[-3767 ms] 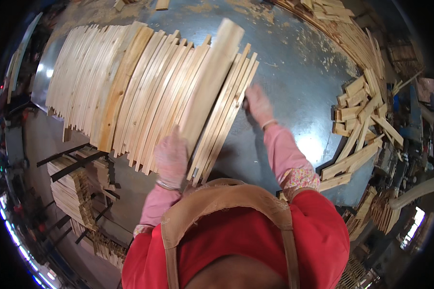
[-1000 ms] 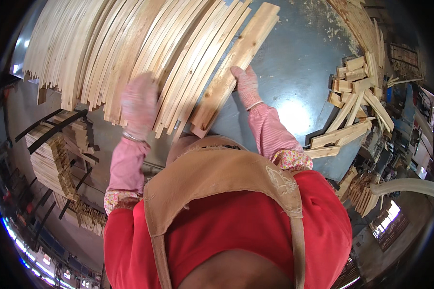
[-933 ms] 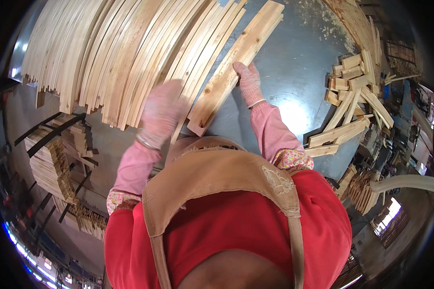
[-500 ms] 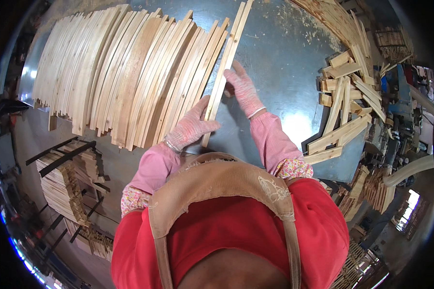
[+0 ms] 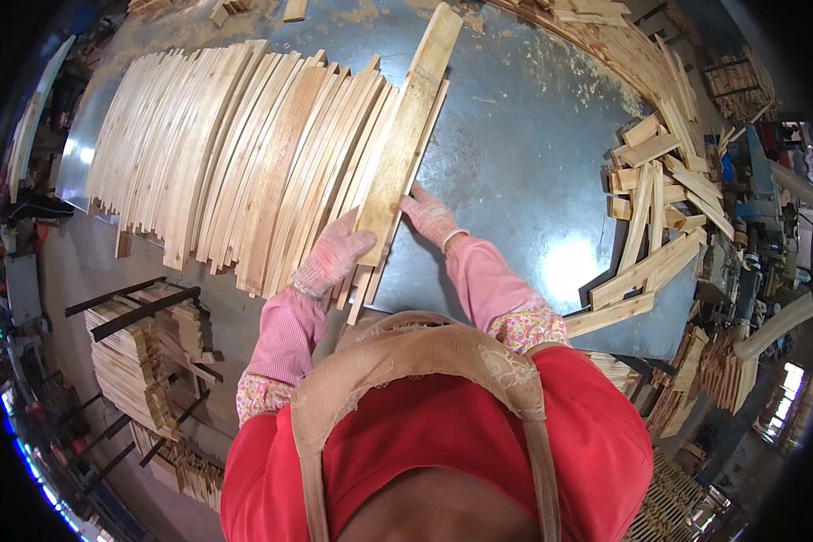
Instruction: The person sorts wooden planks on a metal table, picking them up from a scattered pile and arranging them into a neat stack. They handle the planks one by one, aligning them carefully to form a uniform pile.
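The pale wooden plank (image 5: 402,154) lies at the right end of the row, broad face up, partly over a narrow strip (image 5: 428,131) that shows along its right edge. As I judge it, most of the row of strips (image 5: 167,126) is laid out, side by side and close together, while this one is not yet lined up: its far end juts well past the others and its near end stops short of theirs. How many are left to handle, I can't say. The plank looks straight, yellowish and mottled, with a greyish stain toward its far half.

My left hand (image 5: 331,256), in a pinkish knit glove, grasps the plank near its close end, thumb over the upper face and fingers at the left edge. My right hand (image 5: 431,217) is at the opposite side; its fingertips slip out of sight at the edge, so I cannot tell whether it is gripping.

Under all this is the grey metal table (image 5: 515,154). Farther right sits a jumbled pile of offcuts (image 5: 646,181), and low on my left, a stack of boards (image 5: 126,361).
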{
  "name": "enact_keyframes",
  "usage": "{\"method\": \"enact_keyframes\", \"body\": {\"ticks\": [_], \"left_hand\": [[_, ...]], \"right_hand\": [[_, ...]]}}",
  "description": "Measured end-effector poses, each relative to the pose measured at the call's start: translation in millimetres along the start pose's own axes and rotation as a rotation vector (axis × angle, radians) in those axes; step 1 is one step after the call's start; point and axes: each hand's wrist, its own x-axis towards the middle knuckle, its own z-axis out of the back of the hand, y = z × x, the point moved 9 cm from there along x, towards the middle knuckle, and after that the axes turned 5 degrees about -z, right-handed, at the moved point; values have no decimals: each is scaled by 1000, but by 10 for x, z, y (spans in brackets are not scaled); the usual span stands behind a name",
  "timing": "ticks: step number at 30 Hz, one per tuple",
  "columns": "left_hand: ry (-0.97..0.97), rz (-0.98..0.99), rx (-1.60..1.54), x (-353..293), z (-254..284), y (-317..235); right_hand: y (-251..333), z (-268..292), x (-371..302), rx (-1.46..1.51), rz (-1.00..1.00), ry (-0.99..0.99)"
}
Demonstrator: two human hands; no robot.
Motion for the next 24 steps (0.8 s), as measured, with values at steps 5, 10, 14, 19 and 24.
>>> {"method": "enact_keyframes", "body": {"ticks": [5, 10, 14, 19, 24], "left_hand": [[-196, 118, 838, -163, 451, -188], [-208, -255, 1259, -499, 720, -666], [-147, -541, 1374, -587, 928, -1057], [-420, -760, 1464, -482, 1340, -1415], [-767, -176, 1433, -221, 1938, -1080]], "right_hand": [[356, 914, -159, -136, 200, -385], [1954, 1939, -1125, -955, 787, -965], [1416, 1881, -521, -1304, 269, -182], [541, 1479, -658, -778, 217, -124], [-57, 896, -870, -315, -119, -247]]}}
